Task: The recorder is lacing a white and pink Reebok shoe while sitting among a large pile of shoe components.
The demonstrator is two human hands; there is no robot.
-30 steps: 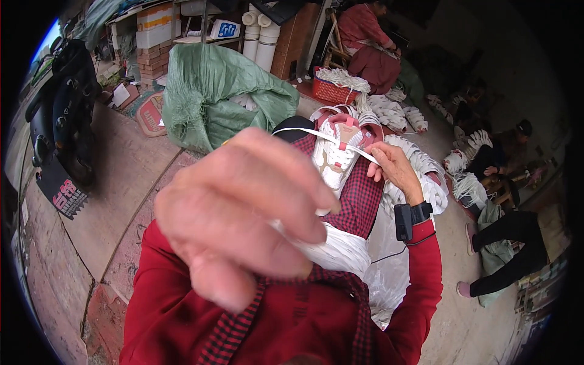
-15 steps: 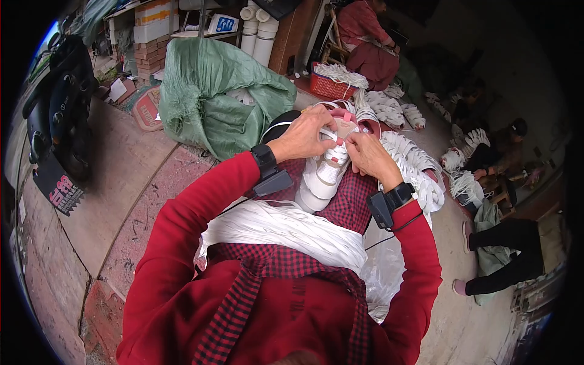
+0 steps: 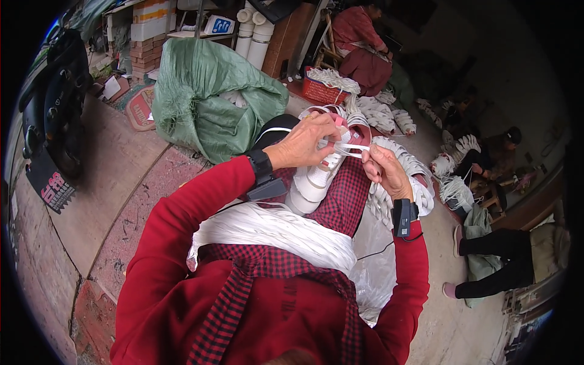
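Note:
A white shoe (image 3: 312, 182) with a pink lining rests on my lap, pointing toward me. Above its opening, my left hand (image 3: 306, 143) is closed in a pinch on a white shoelace (image 3: 353, 146). The thumb and forefinger of my right hand (image 3: 388, 170) grip the same lace on the right, and it runs taut between the two hands. My left fingers hide part of the shoe's eyelets. Across my thighs lies a thick bundle of white laces (image 3: 274, 234), on a red-and-black checked apron (image 3: 331, 207).
A green woven sack (image 3: 210, 100) stands beyond my left arm. White shoe pieces (image 3: 409, 161) are stacked beside my right hand. Farther off are a red basket (image 3: 322, 91) of laces, a seated person in red (image 3: 359, 36) and other people at right. A motorcycle (image 3: 55, 121) stands far left.
My right hand has moved right and toward me, away from the shoe, drawing the lace out straight. My left hand stays pinched over the shoe. The whole view has shifted slightly.

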